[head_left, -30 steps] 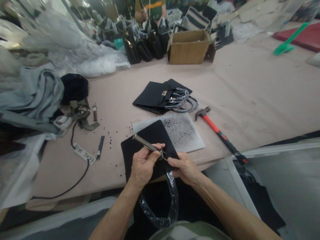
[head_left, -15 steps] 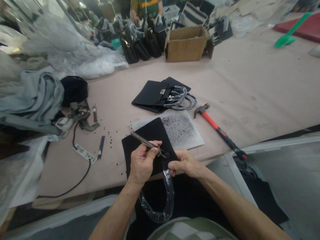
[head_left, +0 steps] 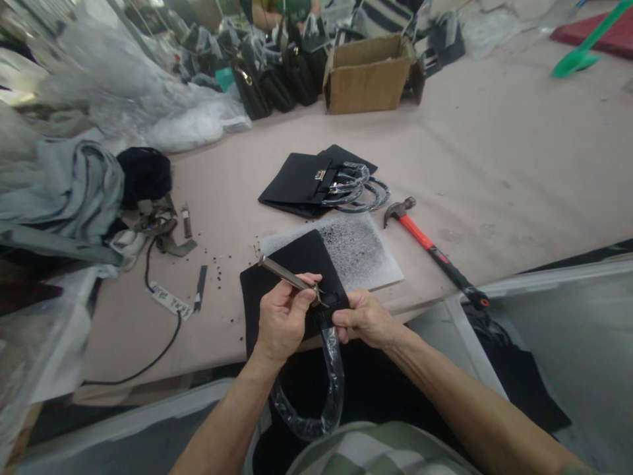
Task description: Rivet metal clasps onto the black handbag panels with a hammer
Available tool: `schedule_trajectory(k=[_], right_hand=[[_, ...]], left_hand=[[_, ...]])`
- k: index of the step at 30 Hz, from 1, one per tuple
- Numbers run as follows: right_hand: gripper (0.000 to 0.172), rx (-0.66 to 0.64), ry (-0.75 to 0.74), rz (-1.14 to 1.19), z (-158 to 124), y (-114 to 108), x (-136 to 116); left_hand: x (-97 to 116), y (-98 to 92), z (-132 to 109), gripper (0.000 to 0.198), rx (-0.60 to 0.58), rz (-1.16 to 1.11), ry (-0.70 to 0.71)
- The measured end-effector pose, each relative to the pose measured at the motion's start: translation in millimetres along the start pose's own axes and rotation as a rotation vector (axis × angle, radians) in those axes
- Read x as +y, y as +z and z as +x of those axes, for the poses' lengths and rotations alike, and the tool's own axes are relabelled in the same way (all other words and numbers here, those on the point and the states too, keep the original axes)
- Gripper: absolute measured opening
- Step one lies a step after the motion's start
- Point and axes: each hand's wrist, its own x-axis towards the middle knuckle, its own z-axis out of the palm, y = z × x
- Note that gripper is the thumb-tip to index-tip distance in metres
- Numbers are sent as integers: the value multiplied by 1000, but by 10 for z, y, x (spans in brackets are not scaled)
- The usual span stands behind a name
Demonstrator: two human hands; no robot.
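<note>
My left hand [head_left: 284, 320] is closed round a slim metal punch tool [head_left: 281, 274], whose tip points at the near edge of a flat black bag panel [head_left: 281, 274]. My right hand [head_left: 363, 318] pinches that same edge of the panel beside the tool tip. A plastic-wrapped black handle [head_left: 316, 396] hangs from the panel below the table edge, between my forearms. The panel lies partly on a white speckled board [head_left: 361, 254].
A red-handled hammer [head_left: 435, 254] lies right of the board. A stack of black bag panels with wrapped handles [head_left: 321, 185] sits behind it. Farther back stand a cardboard box [head_left: 368, 76], black bags and plastic sheeting. Grey cloth, straps and a black cable [head_left: 153, 316] lie at left.
My hands and the panel shifted slightly up the view; the hanging handle swung left under the table edge. The tool stays in my left hand.
</note>
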Motion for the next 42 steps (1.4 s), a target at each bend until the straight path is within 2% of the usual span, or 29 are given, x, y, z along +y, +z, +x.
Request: schedule_trajectory(k=[6, 12, 16, 21, 28, 30, 32, 35, 37, 39, 42], right_hand=[[28, 52, -25, -30, 65, 23, -36], [23, 147, 40, -111, 166, 149, -280], [12, 285, 152, -246, 270, 208, -374], [3, 378, 191, -364, 286, 255, -373], [10, 437, 194, -584, 54, 255, -394], [18, 447, 122, -685, -49, 155, -460], [28, 529, -1, -872, -171, -46, -584], [37, 779, -173, -1256, -385, -544, -820], [40, 941, -217, -1575, -526, -933, -933], [43, 1016, -177, -1864, -641, -1268, -969], [34, 949, -100, -2125, -734, -1548, -921]], left_hand=[[11, 22, 68, 11, 13, 99, 89], [-34, 20, 274, 14, 15, 97, 101], [-189, 51, 357, 15, 13, 102, 117], [-403, 118, 329, 15, -14, 143, 213], [-568, 130, 276, 19, -94, 248, 321], [-593, 133, 263, 22, -112, 266, 345], [-602, 137, 251, 23, -117, 274, 350], [-588, 145, 237, 23, -116, 275, 328], [-571, 153, 231, 23, -116, 269, 309], [-555, 162, 230, 24, -114, 262, 296], [-539, 172, 233, 23, -109, 253, 282]])
